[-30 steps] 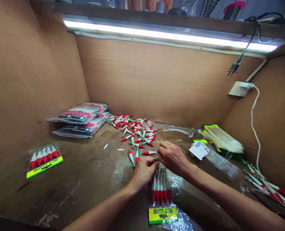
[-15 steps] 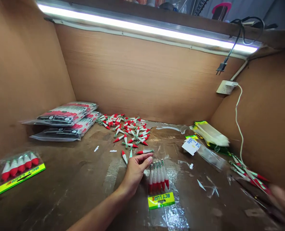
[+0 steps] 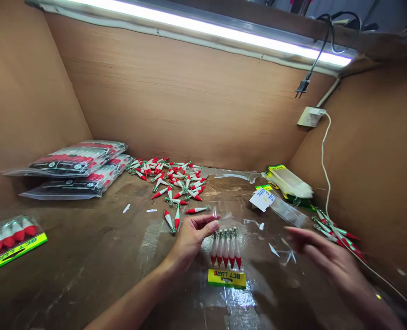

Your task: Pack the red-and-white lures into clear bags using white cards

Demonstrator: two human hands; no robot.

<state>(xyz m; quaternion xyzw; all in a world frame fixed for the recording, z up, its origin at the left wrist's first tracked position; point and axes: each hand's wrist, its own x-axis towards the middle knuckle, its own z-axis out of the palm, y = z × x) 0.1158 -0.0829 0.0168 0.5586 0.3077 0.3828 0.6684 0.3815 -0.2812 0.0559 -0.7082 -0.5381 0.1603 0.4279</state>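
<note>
My left hand (image 3: 194,233) pinches the top end of a clear packet between thumb and forefinger. In that packet several red-and-white squid lures (image 3: 225,250) lie side by side, red tips toward me, above a yellow-green header card (image 3: 227,278) printed BCT LURE. A wisp of clear film sticks up by the fingertips. My right hand (image 3: 327,259), blurred, is over the table right of the packet, its fingers stretched out and apart with nothing visible in them. Loose lures (image 3: 171,219) lie just beyond my left hand.
A heap of lures (image 3: 176,181) lies at the back. Bulk bags (image 3: 73,167) are stacked left, near another carded packet (image 3: 9,240). At right are flat pouches (image 3: 289,183), a handwritten note (image 3: 261,200), more lures (image 3: 344,238) and a white cable (image 3: 323,165). Plastic scraps (image 3: 274,250) litter the table.
My right hand has moved left from the far right edge toward the packet. My left hand keeps its pinch. The whole view has shifted slightly, so things appear further left.
</note>
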